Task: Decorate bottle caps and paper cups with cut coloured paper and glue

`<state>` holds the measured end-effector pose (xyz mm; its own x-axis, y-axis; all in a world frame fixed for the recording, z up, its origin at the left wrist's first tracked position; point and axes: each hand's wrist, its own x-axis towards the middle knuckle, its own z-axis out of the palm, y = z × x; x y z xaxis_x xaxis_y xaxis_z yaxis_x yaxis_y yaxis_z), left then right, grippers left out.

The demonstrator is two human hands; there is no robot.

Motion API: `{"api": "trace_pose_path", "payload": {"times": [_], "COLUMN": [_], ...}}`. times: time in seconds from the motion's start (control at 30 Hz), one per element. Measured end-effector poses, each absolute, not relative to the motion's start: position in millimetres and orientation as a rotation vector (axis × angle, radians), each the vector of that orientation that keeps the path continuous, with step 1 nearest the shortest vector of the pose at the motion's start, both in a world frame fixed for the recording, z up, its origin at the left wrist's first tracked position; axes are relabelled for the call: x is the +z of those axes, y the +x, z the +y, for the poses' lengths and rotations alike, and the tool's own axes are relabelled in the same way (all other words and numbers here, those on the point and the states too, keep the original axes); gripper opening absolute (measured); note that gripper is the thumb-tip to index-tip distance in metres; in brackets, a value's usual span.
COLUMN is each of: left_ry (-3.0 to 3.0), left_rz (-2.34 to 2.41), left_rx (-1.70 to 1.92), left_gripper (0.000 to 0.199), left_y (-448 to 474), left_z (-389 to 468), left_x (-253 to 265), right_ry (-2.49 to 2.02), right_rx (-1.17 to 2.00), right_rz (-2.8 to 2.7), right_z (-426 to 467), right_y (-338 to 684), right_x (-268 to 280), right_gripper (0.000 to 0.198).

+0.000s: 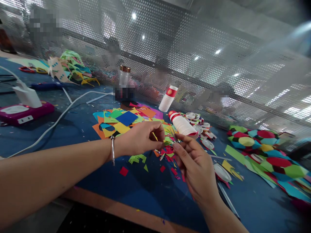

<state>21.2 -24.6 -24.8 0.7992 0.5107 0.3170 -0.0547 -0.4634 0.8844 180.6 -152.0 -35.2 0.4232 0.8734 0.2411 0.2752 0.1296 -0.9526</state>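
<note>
Two hands on my feed. Right hand (194, 160): thumb and index fingers pinch one thin grey piece (174, 136), too small to identify, held above the paper scraps (127, 118). Left hand (139, 137): fingers curled, tips near the thumb; can't tell if anything's between. One bracelet (112, 150). Two cup stacks (184, 124), one standing, one lying. One jar (124, 77), one purple power strip (26, 114), one white plug (27, 96). Scraps: too many to count. I get a blue worktop (107, 184), brown front edge, perforated screen (145, 35) behind, bright spots of light.
</note>
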Motion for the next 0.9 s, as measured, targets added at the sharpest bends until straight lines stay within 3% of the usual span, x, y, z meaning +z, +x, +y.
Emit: {"api": "trace_pose_path", "payload": {"times": [0.33,0.9], "left_ry": [1.513,1.267], "left_rz": [0.38,0.42], "left_rx": [0.553,0.544], "left_gripper": [0.015,0.014], "left_y": [26.7,25.0], "left_z": [-28.8,-31.1], "left_x": [-27.9,-24.0], "right_ry": [-1.349,-1.369], "right_rx": [0.594,0.538], "right_rz": [-1.121,-1.12], "right_z": [-151.5,-152.9], "right_y": [179.3,177.8], "right_x": [-35.2,-35.1], "right_gripper": [0.037,0.036]}}
